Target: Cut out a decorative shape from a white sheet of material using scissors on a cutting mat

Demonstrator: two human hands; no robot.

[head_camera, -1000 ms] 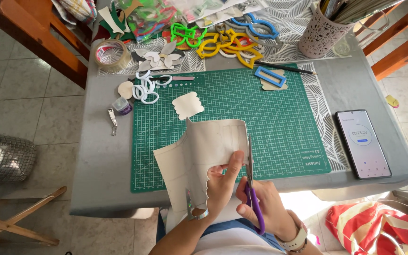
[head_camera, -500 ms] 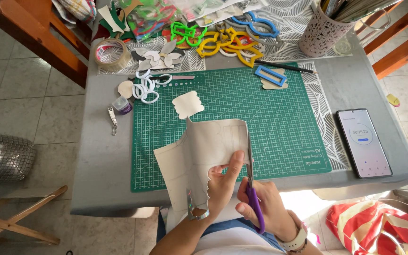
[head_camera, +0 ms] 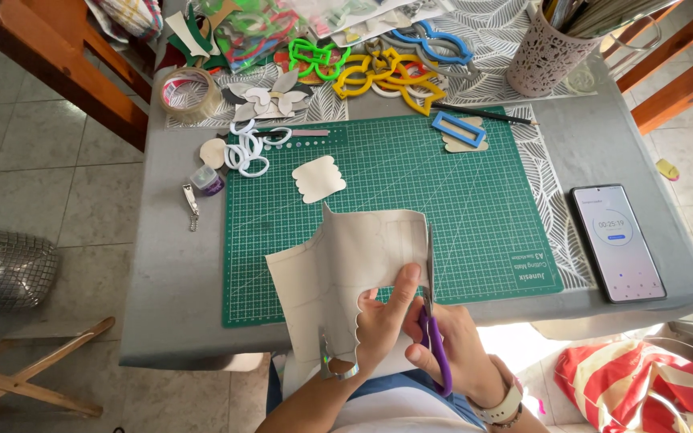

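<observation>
My left hand (head_camera: 382,317) grips a beige sheet (head_camera: 346,265) with drawn outlines, thumb on top near its right edge, held above the near edge of the green cutting mat (head_camera: 475,200). My right hand (head_camera: 455,349) holds purple-handled scissors (head_camera: 431,321), their blades running up along the sheet's right edge. A cut-out scalloped beige piece (head_camera: 319,179) lies on the mat beyond the sheet.
A phone (head_camera: 618,242) with a lit screen lies at the right of the grey table (head_camera: 178,265). Coloured plastic shape templates (head_camera: 378,68), a tape roll (head_camera: 185,92), white rings (head_camera: 246,148), a blue frame (head_camera: 459,128) and a pencil cup (head_camera: 551,52) crowd the far side.
The sheet has shifted slightly in my left hand and the scissors have crept up its right edge. Nothing else on the table has moved.
</observation>
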